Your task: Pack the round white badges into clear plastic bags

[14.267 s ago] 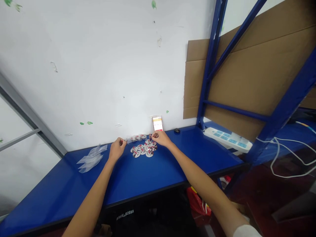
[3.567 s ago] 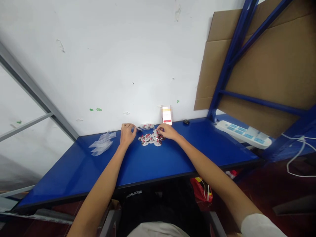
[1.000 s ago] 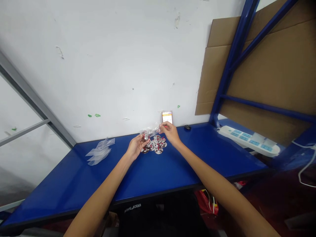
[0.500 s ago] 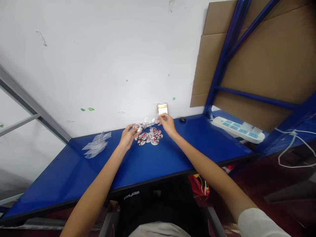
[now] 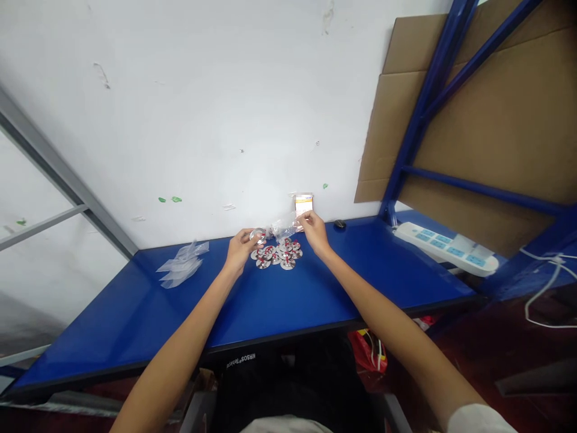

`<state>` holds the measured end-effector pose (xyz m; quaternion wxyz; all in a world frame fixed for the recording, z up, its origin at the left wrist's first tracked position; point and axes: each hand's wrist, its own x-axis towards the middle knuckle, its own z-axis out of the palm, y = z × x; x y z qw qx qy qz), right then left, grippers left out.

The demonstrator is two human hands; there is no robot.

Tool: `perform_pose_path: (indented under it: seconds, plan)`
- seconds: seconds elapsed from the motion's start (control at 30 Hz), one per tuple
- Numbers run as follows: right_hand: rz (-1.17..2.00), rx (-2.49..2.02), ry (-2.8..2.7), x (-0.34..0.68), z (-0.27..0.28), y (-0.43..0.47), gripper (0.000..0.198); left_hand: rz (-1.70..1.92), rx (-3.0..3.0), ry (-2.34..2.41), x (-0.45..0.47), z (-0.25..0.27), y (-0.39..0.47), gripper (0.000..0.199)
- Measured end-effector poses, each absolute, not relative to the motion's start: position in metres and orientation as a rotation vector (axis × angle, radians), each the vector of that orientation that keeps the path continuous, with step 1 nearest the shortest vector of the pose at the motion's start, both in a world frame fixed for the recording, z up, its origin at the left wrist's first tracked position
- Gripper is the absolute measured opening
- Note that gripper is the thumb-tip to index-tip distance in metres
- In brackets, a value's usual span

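Between the fingers and thumb of my left hand (image 5: 238,249) is a shiny metal disc (image 5: 258,236) with a bit of red on it. My right hand (image 5: 314,233) pinches the edge of a clear plastic bag (image 5: 285,227), which stretches across towards the disc. Whether the bag touches the disc I cannot tell. Just below both hands, a pile of similar metal discs (image 5: 287,263) with red cords lies on the blue table (image 5: 270,300). Behind my right hand a small upright panel (image 5: 303,203) with an orange stripe leans against the wall, partly covered by my fingers.
Several flat clear plastic bags (image 5: 180,267) lie on the table's left part. A small black object (image 5: 339,225) sits by the wall. To the right are a white power strip (image 5: 446,248), a blue metal frame (image 5: 412,120) and cardboard (image 5: 406,96).
The head view has shifted a little, so the scene sits further right. Both hands keep their holds on the disc and the bag, and the disc's face has turned slightly.
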<state>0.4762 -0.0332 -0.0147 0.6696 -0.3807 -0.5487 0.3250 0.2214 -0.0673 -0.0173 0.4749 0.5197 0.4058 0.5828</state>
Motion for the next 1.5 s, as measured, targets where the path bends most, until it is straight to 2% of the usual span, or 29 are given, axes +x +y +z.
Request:
perform_pose_path:
  seconds: [0.37, 0.67, 0.87, 1.0, 1.2, 1.33, 1.5]
  plan:
    - [0.637, -0.909, -1.392, 0.469, -0.012, -0.046, 0.015, 1.419, 1.401, 1.034, 0.223, -0.018, -0.067, 0.054]
    - [0.501, -0.706, -1.489, 0.466, 0.01, -0.07, 0.013, 1.378, 1.423, 0.98, 0.226, -0.014, -0.072, 0.052]
    - [0.444, -0.748, -1.685, 0.465, 0.009, -0.073, 0.018, 1.339, 1.376, 0.867, 0.23, -0.016, -0.074, 0.049]
    - [0.423, -0.805, -1.905, 0.463, 0.001, -0.07, 0.013, 1.318, 1.368, 0.841, 0.233, -0.015, -0.077, 0.05]
    - [0.452, -0.793, -2.084, 0.456, -0.007, -0.074, 0.03, 1.312, 1.396, 0.85, 0.235, -0.016, -0.079, 0.052]
    - [0.342, -0.766, -2.118, 0.453, -0.008, -0.077, 0.027, 1.317, 1.407, 0.859, 0.235, -0.017, -0.079, 0.051]
    - [0.208, -0.785, -2.153, 0.454, -0.01, -0.074, 0.013, 1.321, 1.433, 0.874, 0.238, -0.015, -0.082, 0.048]
